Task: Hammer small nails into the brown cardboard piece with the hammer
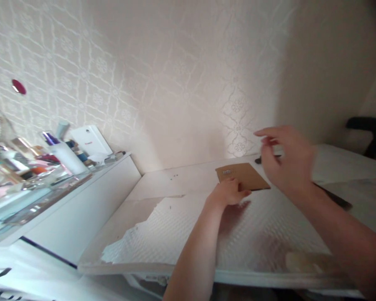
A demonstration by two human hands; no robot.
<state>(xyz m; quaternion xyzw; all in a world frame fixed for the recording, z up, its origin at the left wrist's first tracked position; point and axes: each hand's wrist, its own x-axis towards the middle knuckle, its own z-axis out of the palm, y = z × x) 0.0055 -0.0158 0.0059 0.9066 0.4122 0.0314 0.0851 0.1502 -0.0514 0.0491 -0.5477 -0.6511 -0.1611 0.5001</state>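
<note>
The white textured sheet (pixel 181 234), torn along its left edge, lies nearest on the white table (pixel 188 177), with both forearms extended over it. The left hand (pixel 227 193) rests with fingers curled down, pressing the near edge of the brown card (pixel 243 175), which lies flat on the table just beyond the sheet; the right hand (pixel 286 161) hovers above the card's right side, blurred, fingers loosely spread, and whether it grips anything cannot be determined. Further left, a shelf (pixel 81 184) against the patterned wall (pixel 175 83) carries cosmetic bottles (pixel 65 154)
</note>
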